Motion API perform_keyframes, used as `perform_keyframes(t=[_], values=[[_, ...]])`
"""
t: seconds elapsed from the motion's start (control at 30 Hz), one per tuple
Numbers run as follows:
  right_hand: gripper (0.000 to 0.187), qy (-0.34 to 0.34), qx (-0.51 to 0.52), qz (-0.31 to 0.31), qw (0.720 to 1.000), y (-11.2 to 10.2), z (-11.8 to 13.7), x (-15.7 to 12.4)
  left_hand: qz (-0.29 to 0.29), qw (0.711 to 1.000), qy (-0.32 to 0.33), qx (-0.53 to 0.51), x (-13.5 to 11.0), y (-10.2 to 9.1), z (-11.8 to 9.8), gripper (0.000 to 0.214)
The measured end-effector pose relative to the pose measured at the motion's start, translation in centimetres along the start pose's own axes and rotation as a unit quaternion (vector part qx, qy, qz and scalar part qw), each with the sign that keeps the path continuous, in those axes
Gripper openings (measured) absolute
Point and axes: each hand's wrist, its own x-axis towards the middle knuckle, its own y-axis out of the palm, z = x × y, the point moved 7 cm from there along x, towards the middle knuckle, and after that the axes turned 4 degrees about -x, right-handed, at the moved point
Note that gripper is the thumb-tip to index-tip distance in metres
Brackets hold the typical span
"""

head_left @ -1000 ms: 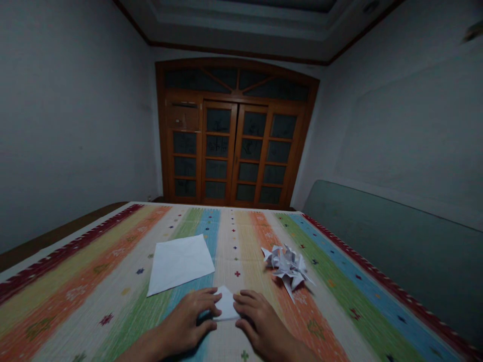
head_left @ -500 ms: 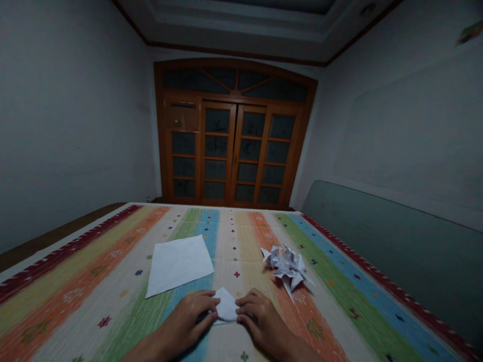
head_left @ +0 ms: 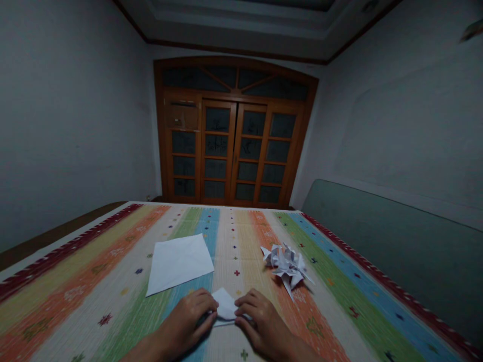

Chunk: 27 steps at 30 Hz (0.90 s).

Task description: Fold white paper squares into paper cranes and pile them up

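Note:
A small folded piece of white paper (head_left: 225,304) lies on the striped tablecloth close to me, its pointed end facing away. My left hand (head_left: 192,311) grips its left edge between thumb and fingers. On the opposite edge, my right hand (head_left: 260,314) pinches the paper the same way, and a bit of white shows under those fingers. Both hands partly cover the paper, so its side folds are hidden. Beyond my left hand rests a flat white stack or sheet of square paper (head_left: 181,264). Past my right hand sits a pile of folded paper cranes (head_left: 287,266).
The colourful striped tablecloth (head_left: 124,311) covers the table. A pale green padded backrest (head_left: 377,221) runs along the right side. Wooden doors with glass panes (head_left: 234,151) stand beyond the far edge, between white walls.
The hands and folded paper stay in nearly the same place. My right fingers have shifted slightly left on the paper, and its right side shows a little more beneath them.

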Motion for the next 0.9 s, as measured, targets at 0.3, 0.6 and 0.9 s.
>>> perform_keyframes(t=[0.3, 0.6, 0.9], values=[[0.023, -0.016, -0.004, 0.012, 1.000, -0.3, 0.9, 0.2, 0.039, 0.999, -0.008, -0.008, 0.2, -0.1, -0.4, 0.007], [0.022, 0.080, -0.060, -0.078, 0.992, -0.8, -1.3, 0.0, 0.080, 0.996, 0.021, -0.028, -0.1, 0.2, -0.6, 0.023], [0.008, 0.140, -0.062, -0.030, 0.988, -0.6, -1.4, 0.2, 0.096, 0.994, -0.036, -0.049, -0.8, 1.0, 0.8, 0.029]])
